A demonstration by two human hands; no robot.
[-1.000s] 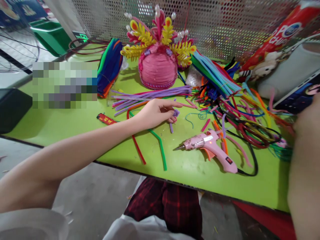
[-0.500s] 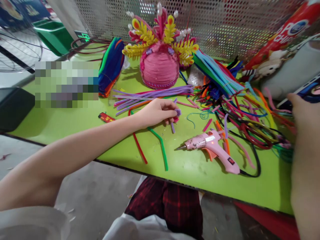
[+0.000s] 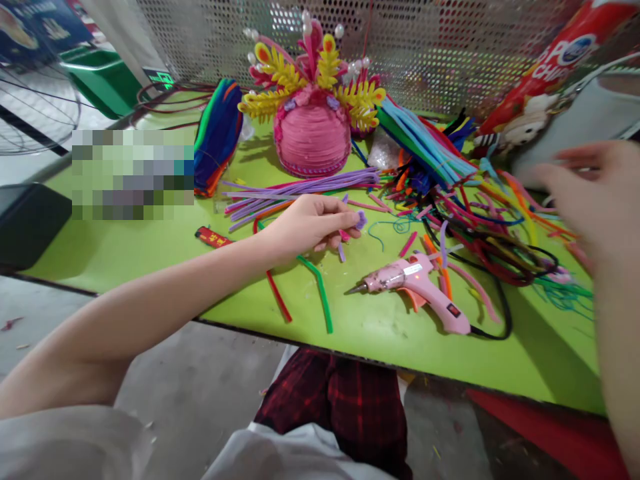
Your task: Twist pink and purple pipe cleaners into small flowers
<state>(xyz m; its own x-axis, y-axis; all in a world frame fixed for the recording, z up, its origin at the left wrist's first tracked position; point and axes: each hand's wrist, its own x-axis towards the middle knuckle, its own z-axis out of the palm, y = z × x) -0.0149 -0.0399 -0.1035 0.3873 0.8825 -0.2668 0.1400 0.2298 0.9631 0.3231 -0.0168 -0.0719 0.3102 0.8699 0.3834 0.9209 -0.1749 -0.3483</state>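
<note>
Purple fuzz shows between my fingertips: my left hand (image 3: 313, 223) has its grip pinched narrow on a small purple pipe-cleaner flower (image 3: 361, 219), held just above the lime-green worktop (image 3: 150, 247). A short purple stem (image 3: 341, 251) lies just below my fingers, and I cannot tell whether it joins the flower.

My right hand (image 3: 595, 193) is blurred at the right edge, fingers spread wide and holding nothing, over the tangle of loose pipe cleaners (image 3: 480, 227) in red, pink, orange and black.

Near my left hand, toward me, a pink glue gun (image 3: 417, 287) lies on its side with its nozzle pointing left and its black cord curling off to the right. A bent green pipe cleaner (image 3: 320, 293) and a red pipe cleaner (image 3: 277, 297) lie beside each other under my wrist. A fan of purple pipe cleaners (image 3: 300, 190) lies just beyond my knuckles, and behind it stands a pink domed headdress (image 3: 313, 137) topped with yellow fronds and white beads. A bundle of blue and green pipe cleaners (image 3: 217, 133) leans to its left, and a perforated metal screen (image 3: 425, 40) backs the worktop.
</note>
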